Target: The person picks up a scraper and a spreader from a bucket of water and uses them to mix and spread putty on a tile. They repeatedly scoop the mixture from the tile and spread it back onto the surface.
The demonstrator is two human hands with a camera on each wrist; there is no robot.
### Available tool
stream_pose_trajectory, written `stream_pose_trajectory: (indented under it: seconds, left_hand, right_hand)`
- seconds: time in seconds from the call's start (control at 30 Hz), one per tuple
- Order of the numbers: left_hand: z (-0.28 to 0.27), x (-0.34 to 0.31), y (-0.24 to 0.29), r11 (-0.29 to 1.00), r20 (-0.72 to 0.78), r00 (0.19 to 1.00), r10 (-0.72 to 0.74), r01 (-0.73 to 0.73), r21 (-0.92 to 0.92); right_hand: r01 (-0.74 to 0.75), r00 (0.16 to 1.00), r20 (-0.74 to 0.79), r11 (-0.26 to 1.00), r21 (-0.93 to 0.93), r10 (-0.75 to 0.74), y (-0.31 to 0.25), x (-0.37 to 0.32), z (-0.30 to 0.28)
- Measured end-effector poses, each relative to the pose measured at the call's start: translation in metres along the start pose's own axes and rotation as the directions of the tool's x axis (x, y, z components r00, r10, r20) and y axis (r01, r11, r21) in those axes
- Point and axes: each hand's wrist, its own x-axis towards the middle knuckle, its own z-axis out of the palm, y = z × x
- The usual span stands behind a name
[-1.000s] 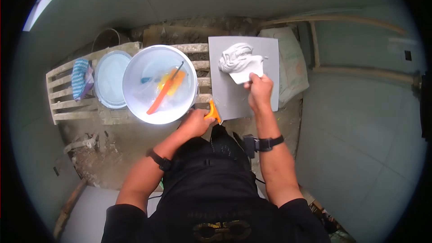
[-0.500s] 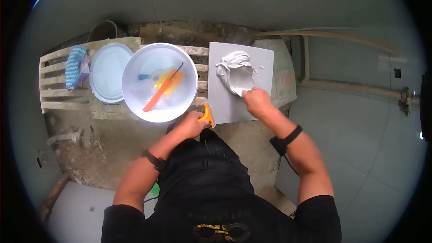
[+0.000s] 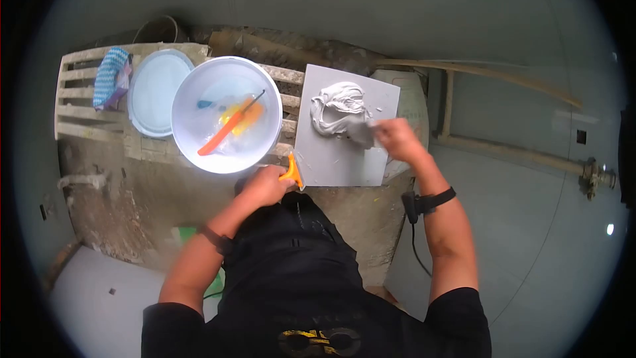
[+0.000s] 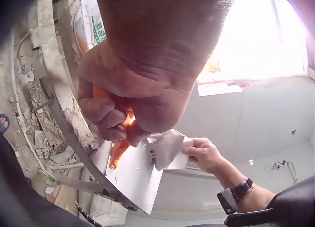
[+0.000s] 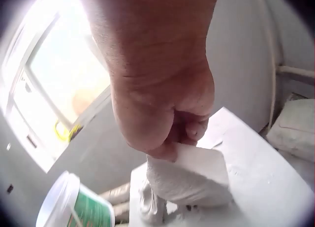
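My right hand pinches a flat scraper blade at the right side of a mound of grey-white paste on a grey board. In the right wrist view the blade carries a layer of paste, with thumb and fingers at its top edge. My left hand grips an orange-handled scraper at the board's near left corner. Seen from the left wrist, the left fingers curl round the orange handle, and the board lies beyond it.
Left of the board stands a white bucket with an orange-handled tool inside. Further left on the slatted bench are a round lid and a blue patterned cloth. A filled sack is right of the board.
The right hand has moved right and turned the blade, first through the paste and then to its right side. The paste's shape has changed. The left hand keeps its hold on the orange-handled scraper.
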Motion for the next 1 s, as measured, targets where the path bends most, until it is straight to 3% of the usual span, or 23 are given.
stream_pose_trajectory:
  seconds: [0.07, 0.17, 0.3, 0.4, 0.5, 0.57, 0.6, 0.63, 0.7, 0.8, 0.9, 1.0]
  left_hand:
    - [0.004, -0.001, -0.001, 1.000, -0.006, 1.000, -0.021, 0.021, 0.010]
    - [0.001, -0.002, 0.010, 0.999, 0.001, 0.999, -0.048, 0.048, 0.024]
    - [0.009, -0.005, 0.008, 0.998, -0.051, 0.997, -0.055, 0.055, 0.000]
    - [0.015, -0.003, 0.011, 0.997, -0.054, 0.996, -0.070, 0.069, -0.032]
    - [0.018, -0.008, 0.010, 0.997, -0.084, 0.993, -0.081, 0.079, -0.027]
    - [0.018, -0.005, 0.013, 0.997, -0.103, 0.992, -0.069, 0.066, -0.032]
    - [0.020, -0.005, 0.013, 0.997, -0.102, 0.992, -0.068, 0.063, -0.043]
    - [0.020, -0.005, 0.012, 0.996, -0.106, 0.992, -0.070, 0.064, -0.054]
    - [0.024, -0.005, 0.009, 0.997, -0.191, 0.982, -0.013, -0.003, -0.083]
    - [0.026, -0.005, 0.009, 0.994, -0.222, 0.975, 0.003, -0.027, -0.106]
    - [0.027, -0.004, 0.008, 0.994, -0.230, 0.973, 0.010, -0.034, -0.100]
    - [0.029, -0.008, 0.009, 0.993, -0.211, 0.977, 0.004, -0.029, -0.118]
  right_hand:
    - [-0.201, 0.979, 0.018, 0.951, 0.236, 0.203, 0.044, -0.002, -0.017]
    - [-0.460, 0.875, 0.153, 0.689, 0.560, 0.460, 0.099, 0.003, -0.018]
    - [-0.463, 0.850, 0.102, 0.641, 0.612, 0.517, 0.108, 0.018, -0.011]
    - [-0.273, 0.935, 0.015, 0.692, 0.669, 0.354, 0.101, 0.052, 0.009]
    - [-0.294, 0.956, 0.154, 0.796, 0.529, 0.250, 0.057, 0.072, 0.003]
    - [-0.135, 0.982, 0.172, 0.929, 0.346, 0.078, 0.044, 0.070, 0.004]
    - [-0.112, 0.979, 0.193, 0.963, 0.246, 0.064, 0.031, 0.064, 0.005]
    - [0.094, 0.983, 0.160, 0.995, -0.031, -0.088, 0.011, 0.054, 0.004]
    - [0.235, 0.972, 0.084, 0.920, -0.313, -0.220, -0.030, 0.025, 0.005]
    - [0.299, 0.927, -0.078, 0.850, -0.434, -0.366, -0.040, -0.004, 0.032]
    - [0.350, 0.869, -0.085, 0.729, -0.589, -0.487, -0.006, -0.030, 0.101]
    - [0.401, 0.899, 0.042, 0.781, -0.479, -0.436, 0.007, -0.042, 0.100]
